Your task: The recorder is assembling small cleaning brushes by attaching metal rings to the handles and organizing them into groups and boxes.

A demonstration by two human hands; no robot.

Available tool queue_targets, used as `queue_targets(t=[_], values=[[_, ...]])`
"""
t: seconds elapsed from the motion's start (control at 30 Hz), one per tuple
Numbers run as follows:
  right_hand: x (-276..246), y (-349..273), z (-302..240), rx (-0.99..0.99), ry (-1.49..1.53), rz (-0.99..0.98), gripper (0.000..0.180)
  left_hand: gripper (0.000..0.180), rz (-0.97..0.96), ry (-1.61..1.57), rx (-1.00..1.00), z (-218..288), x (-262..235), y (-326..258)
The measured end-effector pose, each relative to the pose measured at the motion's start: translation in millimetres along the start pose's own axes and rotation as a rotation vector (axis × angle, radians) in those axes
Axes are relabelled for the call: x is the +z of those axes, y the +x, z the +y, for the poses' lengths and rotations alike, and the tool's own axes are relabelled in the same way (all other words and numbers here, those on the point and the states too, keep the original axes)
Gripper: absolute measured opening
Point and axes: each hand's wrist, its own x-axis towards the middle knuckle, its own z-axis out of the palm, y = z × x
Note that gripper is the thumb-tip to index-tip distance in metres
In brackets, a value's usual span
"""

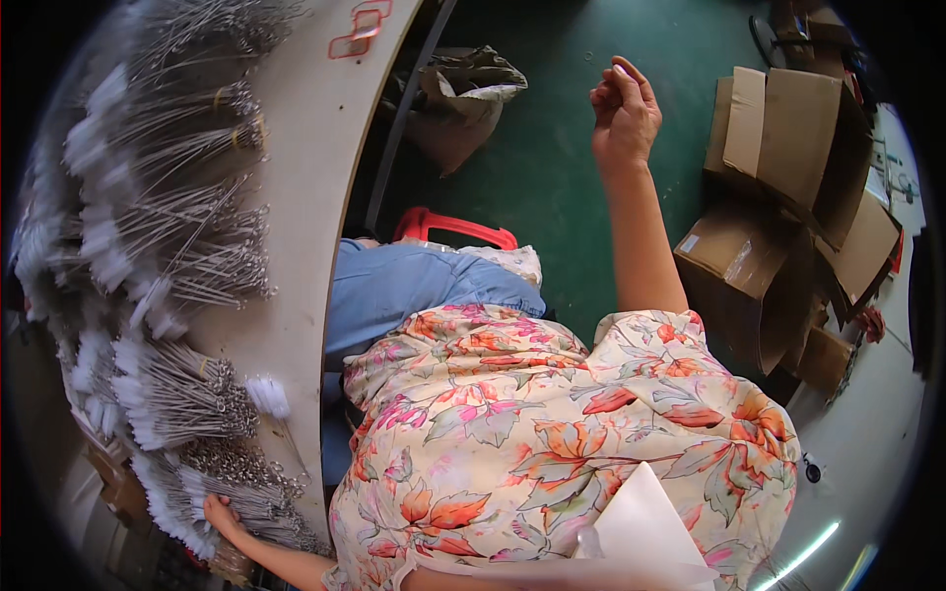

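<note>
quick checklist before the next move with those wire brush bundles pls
1. Left hand on a bundle of wire brushes: ok, it rests on the nearest bundle at the table edge.
2. Left grip closed on the bundle: cannot tell, fingers partly hidden.
3. Right hand free: cannot tell, it is raised over the green floor with fingers pinched; anything held is too small to see.
4. Other bundles stacked on the table: ok, in rows.
5. Loose brush near the table edge: not ok, lies apart from the bundles.
</note>
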Motion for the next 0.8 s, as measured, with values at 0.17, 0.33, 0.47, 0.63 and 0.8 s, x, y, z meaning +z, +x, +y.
queue_targets(t=[0.17, 0.33, 0.47, 0.63, 0.8], values=[[-37.9, 20.9, -12.6, -0.055, 0.043, 0.105, 0.012, 0.013, -0.075, -0.056, -0.001, -16.0, -10.4, 24.1], [-24.4, 9.2, -7.0, -0.052, -0.005, 0.093, 0.014, 0.013, 0.056, -0.097, 0.029, -1.4, 3.7, -1.2], [42.1, -34.7, -0.6, -0.072, -0.057, -0.182, 0.017, 0.016, 0.297, 0.023, 0.454, -54.1, -42.7, -11.3], [125.7, -129.3, -3.4, -0.203, -0.178, -0.859, 0.018, 0.025, 0.781, -0.444, 0.597, 46.1, 9.8, -93.9], [217.3, -248.0, 5.4, -0.316, -0.437, -1.612, 0.015, 0.026, 0.668, -1.041, 0.703, 124.0, 46.8, -200.1]])
